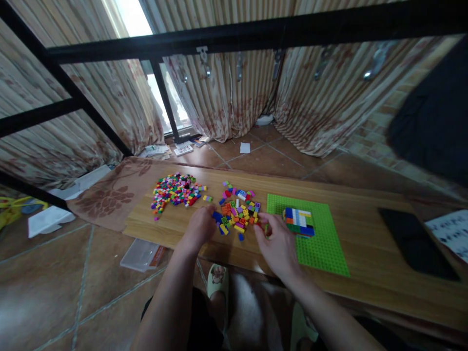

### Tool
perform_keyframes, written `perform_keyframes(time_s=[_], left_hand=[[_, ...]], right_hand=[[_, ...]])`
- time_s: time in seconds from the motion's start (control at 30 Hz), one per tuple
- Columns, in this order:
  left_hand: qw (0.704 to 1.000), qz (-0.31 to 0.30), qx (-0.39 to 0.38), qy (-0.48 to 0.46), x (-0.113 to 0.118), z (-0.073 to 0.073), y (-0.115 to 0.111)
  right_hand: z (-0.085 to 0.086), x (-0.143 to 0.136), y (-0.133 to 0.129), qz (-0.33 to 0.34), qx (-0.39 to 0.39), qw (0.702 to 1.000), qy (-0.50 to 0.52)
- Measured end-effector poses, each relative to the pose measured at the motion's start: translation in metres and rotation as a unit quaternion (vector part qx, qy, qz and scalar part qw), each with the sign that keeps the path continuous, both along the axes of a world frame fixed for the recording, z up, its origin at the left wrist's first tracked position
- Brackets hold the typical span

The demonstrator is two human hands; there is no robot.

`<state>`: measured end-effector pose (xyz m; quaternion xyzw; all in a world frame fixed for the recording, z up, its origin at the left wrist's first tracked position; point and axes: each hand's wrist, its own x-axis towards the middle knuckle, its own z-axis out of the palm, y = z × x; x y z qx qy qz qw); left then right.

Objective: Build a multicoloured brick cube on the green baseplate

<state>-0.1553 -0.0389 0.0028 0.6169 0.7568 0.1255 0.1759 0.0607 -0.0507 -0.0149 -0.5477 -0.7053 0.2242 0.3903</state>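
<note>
A loose pile of colourful bricks (239,214) lies on the wooden board between my hands. My left hand (202,225) is at the pile's left edge beside blue bricks; its fingertips are partly hidden, so I cannot tell what they hold. At the pile's right side, my right hand (276,239) has its thumb and fingers curled, near small bricks; whether it grips one is unclear. To the right, a block of joined bricks (300,222) in blue, white, red and yellow stands on a green baseplate (325,243).
A bigger heap of small bricks (175,190) sits at the board's left. A dark flat tablet-like object (417,243) lies at the right. Below the board's left edge is a clear plastic box (141,254) on the tiled floor. A black metal frame (219,41) crosses above.
</note>
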Motion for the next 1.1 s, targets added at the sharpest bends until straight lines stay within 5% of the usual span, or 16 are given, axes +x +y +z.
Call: perform_keyframes(time_s=[0.13, 0.53, 0.73, 0.83, 0.93, 1.1], left_hand=[[1.000, -0.010, -0.005, 0.014, 0.004, 0.003, 0.006], [0.998, 0.025, -0.033, 0.046, 0.008, 0.010, 0.013], [0.998, 0.054, -0.012, 0.031, 0.008, 0.011, 0.014], [0.997, 0.070, 0.021, 0.015, 0.008, 0.013, 0.014], [0.996, 0.077, 0.045, -0.018, 0.008, 0.016, 0.015], [0.992, 0.088, 0.076, -0.043, 0.012, 0.018, 0.015]], right_hand=[[-0.006, -0.002, -0.002, 0.018, -0.032, 0.995, -0.091], [-0.005, -0.010, 0.004, 0.099, 0.006, 0.995, -0.022], [0.004, 0.013, 0.000, 0.069, 0.110, 0.987, -0.096], [0.004, 0.032, 0.005, -0.006, 0.145, 0.976, -0.165], [-0.002, 0.050, 0.013, -0.066, 0.114, 0.960, -0.245], [-0.013, 0.064, 0.020, -0.017, 0.068, 0.952, -0.298]])
